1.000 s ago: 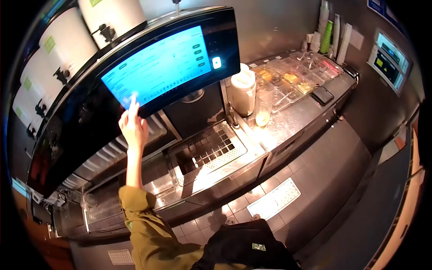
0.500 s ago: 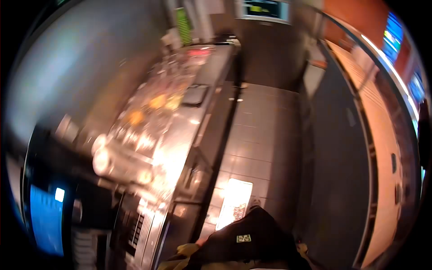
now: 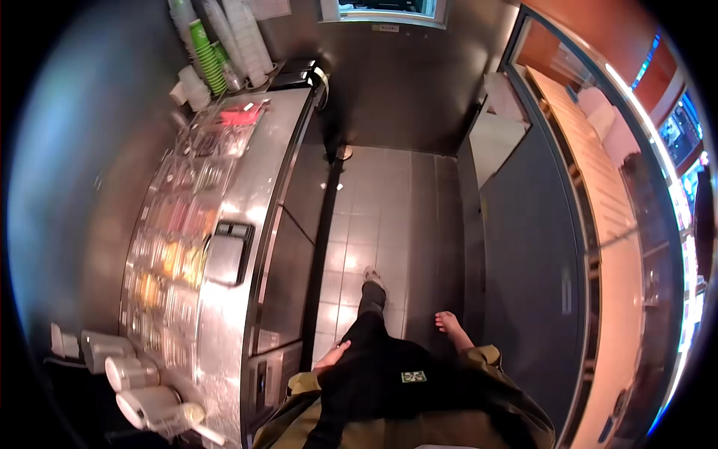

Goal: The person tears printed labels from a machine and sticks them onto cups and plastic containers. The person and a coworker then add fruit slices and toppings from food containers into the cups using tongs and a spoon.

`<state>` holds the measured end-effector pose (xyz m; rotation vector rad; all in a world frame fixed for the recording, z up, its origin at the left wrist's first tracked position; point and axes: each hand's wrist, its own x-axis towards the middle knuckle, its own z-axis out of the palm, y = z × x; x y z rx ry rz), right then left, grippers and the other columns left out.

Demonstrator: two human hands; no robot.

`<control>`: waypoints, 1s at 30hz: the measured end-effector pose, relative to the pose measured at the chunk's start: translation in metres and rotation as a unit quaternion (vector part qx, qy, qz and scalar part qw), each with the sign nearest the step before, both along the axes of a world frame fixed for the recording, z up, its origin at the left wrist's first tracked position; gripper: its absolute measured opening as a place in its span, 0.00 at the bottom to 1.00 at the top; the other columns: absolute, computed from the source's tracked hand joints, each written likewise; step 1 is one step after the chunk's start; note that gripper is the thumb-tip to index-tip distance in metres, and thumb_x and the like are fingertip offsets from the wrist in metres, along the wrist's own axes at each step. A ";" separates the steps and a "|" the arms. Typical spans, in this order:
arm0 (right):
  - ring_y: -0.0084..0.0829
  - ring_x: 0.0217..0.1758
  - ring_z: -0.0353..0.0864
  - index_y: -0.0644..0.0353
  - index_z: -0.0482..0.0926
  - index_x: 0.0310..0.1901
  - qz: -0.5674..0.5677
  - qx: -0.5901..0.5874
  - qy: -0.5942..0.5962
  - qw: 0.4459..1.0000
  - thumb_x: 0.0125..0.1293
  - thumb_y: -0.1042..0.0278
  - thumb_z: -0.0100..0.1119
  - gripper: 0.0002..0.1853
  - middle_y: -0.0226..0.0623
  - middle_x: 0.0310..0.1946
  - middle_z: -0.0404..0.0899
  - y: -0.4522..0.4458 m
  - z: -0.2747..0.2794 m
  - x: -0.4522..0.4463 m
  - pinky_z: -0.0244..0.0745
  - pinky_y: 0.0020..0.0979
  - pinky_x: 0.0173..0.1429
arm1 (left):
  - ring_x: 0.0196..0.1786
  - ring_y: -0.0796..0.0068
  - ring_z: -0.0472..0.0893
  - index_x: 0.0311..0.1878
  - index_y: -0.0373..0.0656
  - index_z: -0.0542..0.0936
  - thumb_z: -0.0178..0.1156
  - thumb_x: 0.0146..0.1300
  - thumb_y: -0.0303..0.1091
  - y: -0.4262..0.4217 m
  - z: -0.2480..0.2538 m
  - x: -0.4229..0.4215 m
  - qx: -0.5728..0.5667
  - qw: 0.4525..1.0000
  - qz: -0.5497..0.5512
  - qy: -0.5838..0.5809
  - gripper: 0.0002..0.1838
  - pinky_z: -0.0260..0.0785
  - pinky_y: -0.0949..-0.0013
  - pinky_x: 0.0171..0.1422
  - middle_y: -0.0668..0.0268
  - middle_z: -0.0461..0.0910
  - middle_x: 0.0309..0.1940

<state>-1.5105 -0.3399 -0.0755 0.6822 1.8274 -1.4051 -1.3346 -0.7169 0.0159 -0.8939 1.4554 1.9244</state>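
Note:
My left hand (image 3: 333,355) hangs low beside the dark apron (image 3: 389,374), close to the counter front. Its visible fingers look stretched out, with nothing in them; part of the hand is hidden by the apron. On the other side, my right hand (image 3: 447,323) is held out over the dark floor strip, its fingers curled in and no object showing. Neither hand touches the steel counter (image 3: 258,202). A scale-like device (image 3: 229,253) with a flat top rests on that counter, left of my left hand. One shoe (image 3: 372,278) shows ahead on the tiles.
Clear ingredient bins (image 3: 176,254) line the left counter. Stacked cups (image 3: 208,56) stand at its far end, white-lidded jugs (image 3: 146,404) at its near end. A tiled floor (image 3: 366,224) runs between it and a dark cabinet (image 3: 531,254) with a wooden shelf (image 3: 598,187) at right.
The view has moved forward and turned, so the counter, scale-like device and cups now appear nearer and further left. Both hands show more fully, and a leg is stretched forward.

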 end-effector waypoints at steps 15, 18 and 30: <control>0.15 0.29 0.70 0.56 0.75 0.43 0.061 0.006 0.100 0.993 0.66 0.61 0.49 0.10 0.23 0.28 0.73 -0.130 0.086 -0.549 0.66 0.20 0.32 | 0.49 0.54 0.78 0.48 0.40 0.77 0.51 0.58 0.46 -0.138 0.028 -0.578 -0.366 0.916 -0.153 0.068 0.21 0.68 0.61 0.55 0.48 0.79 0.43; 0.16 0.31 0.70 0.57 0.75 0.47 0.168 -0.049 0.150 0.973 0.66 0.61 0.49 0.12 0.23 0.30 0.74 -0.186 0.067 -0.699 0.66 0.21 0.35 | 0.48 0.55 0.78 0.46 0.40 0.77 0.51 0.59 0.45 -0.158 -0.025 -0.627 -0.396 0.917 0.015 0.036 0.20 0.68 0.61 0.54 0.49 0.79 0.42; 0.18 0.39 0.73 0.57 0.78 0.46 0.436 -0.193 0.250 0.843 0.63 0.64 0.52 0.13 0.26 0.36 0.79 -0.607 0.123 -1.060 0.66 0.20 0.42 | 0.36 0.72 0.76 0.43 0.35 0.75 0.50 0.63 0.34 -0.081 -0.028 -0.743 -0.123 0.865 0.473 -0.109 0.13 0.70 0.69 0.42 0.63 0.78 0.32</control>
